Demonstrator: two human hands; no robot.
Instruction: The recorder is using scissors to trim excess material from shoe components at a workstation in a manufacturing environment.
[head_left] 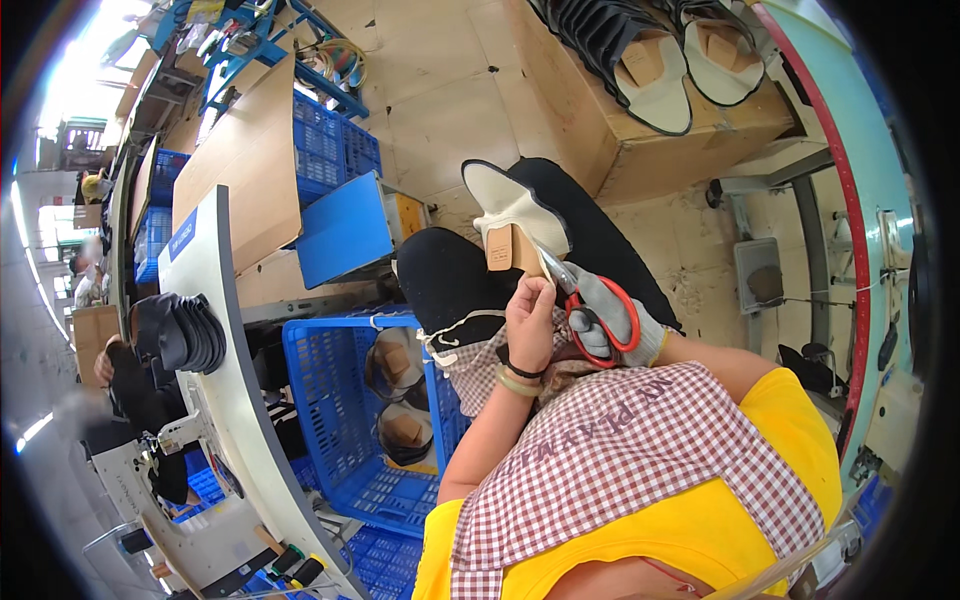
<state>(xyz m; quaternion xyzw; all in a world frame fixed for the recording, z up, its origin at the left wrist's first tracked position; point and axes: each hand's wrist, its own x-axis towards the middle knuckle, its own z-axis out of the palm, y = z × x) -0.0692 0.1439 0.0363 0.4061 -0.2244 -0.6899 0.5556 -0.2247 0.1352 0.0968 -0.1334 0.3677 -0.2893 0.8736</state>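
Observation:
Across my lap lies a shoe upper (512, 208), its cream lining facing up and its edge black. A tan patch (499, 248) sits at the end of it closest to me. My bare left hand (530, 315) is closed, pinching the upper's near end just below the patch. In my right hand (603, 303), which wears a grey glove, is a pair of scissors (634, 322) with red handles. The metal blades point away from me and lie against the upper's edge, beside my left fingertips. Whether the blades are apart, I cannot tell.
A blue plastic basket (330, 440) with several uppers stands left of my legs. Past it are a grey tabletop edge (245, 350) and stacked black pieces (185, 332). More uppers (650, 85) lie on a cardboard box (690, 145) ahead. A red-edged table (850, 200) flanks my right.

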